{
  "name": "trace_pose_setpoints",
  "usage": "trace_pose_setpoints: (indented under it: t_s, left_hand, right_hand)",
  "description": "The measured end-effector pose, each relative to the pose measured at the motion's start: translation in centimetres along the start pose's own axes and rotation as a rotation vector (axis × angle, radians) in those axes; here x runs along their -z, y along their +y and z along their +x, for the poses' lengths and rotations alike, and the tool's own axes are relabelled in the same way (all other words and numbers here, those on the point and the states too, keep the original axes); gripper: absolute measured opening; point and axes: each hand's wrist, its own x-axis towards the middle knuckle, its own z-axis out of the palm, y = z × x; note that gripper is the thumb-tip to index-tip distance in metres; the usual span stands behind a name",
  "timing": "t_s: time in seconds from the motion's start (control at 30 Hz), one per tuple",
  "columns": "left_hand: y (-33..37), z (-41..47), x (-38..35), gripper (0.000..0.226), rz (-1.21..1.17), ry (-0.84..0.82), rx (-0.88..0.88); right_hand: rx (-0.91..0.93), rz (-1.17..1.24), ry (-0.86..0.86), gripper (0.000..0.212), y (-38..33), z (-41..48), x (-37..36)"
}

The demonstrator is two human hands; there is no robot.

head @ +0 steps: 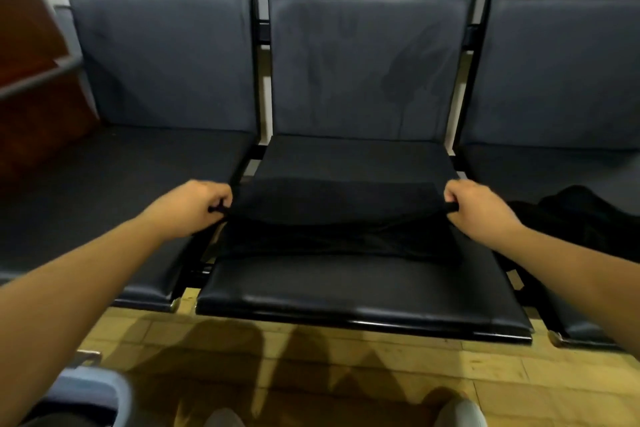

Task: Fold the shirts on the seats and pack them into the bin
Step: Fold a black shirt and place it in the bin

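Note:
A black shirt (332, 215) lies stretched across the middle seat (363, 291), partly folded, with its top layer lifted off the cushion. My left hand (197, 210) grips the shirt's left edge, and my right hand (481, 210) grips its right edge. Both fists are curled round bunched cloth. A second dark shirt (575, 215) lies crumpled on the right seat. The pale grey bin (93, 392) shows only its rim at the bottom left corner.
Three dark padded seats stand in a row with tall backrests (367, 62). A brown wooden piece (38, 80) stands at the far left. Yellowish tiled floor (311, 367) runs in front of the seats, with my shoes at the bottom edge.

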Motion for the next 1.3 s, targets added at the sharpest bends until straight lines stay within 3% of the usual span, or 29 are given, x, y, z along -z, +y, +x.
trace_pose_setpoints:
  t_s: [0.17, 0.4, 0.5, 0.57, 0.63, 0.77, 0.93, 1.07, 1.3]
  left_hand:
    - [-0.1, -2.8, -2.9, 0.029, 0.078, -0.208, 0.055]
    - [-0.9, -3.5, -2.5, 0.019, 0.144, -0.038, 0.172]
    - [-1.1, -3.6, -2.8, 0.023, 0.245, -0.018, 0.101]
    - [-1.6, -3.8, -3.1, 0.015, 0.295, -0.046, -0.02]
    - [-2.4, -3.9, -3.2, 0.021, 0.319, -0.095, -0.134]
    - [-3.3, -4.4, -3.1, 0.026, 0.241, -0.113, -0.093]
    - [-3.1, -4.7, -3.2, 0.023, 0.24, -0.04, -0.134]
    - [-2.0, -4.6, -3.3, 0.032, 0.185, -0.093, -0.106]
    - [-1.0, -5.4, -3.4, 0.046, 0.179, -0.177, -0.093]
  right_hand:
    - [0.02, -0.213, -0.131, 0.033, 0.5, -3.1, -1.8]
    - [0.017, -0.16, -0.095, 0.018, 0.9, -3.9, -1.7]
    - [0.048, -0.177, -0.08, 0.023, 0.8, -4.4, -1.7]
    - [0.072, -0.204, -0.063, 0.031, 0.7, -4.7, -1.7]
    - [0.127, -0.28, -0.054, 0.03, 0.7, -5.0, -1.8]
    - [0.219, -0.398, -0.062, 0.025, 1.6, -5.5, -2.2]
    - [0.236, -0.36, -0.026, 0.023, 2.2, -6.0, -2.4]
    - [0.287, -0.306, 0.011, 0.044, 2.1, -6.8, -2.5]
    - [0.394, -0.337, 0.144, 0.022, 2.4, -6.7, -3.7]
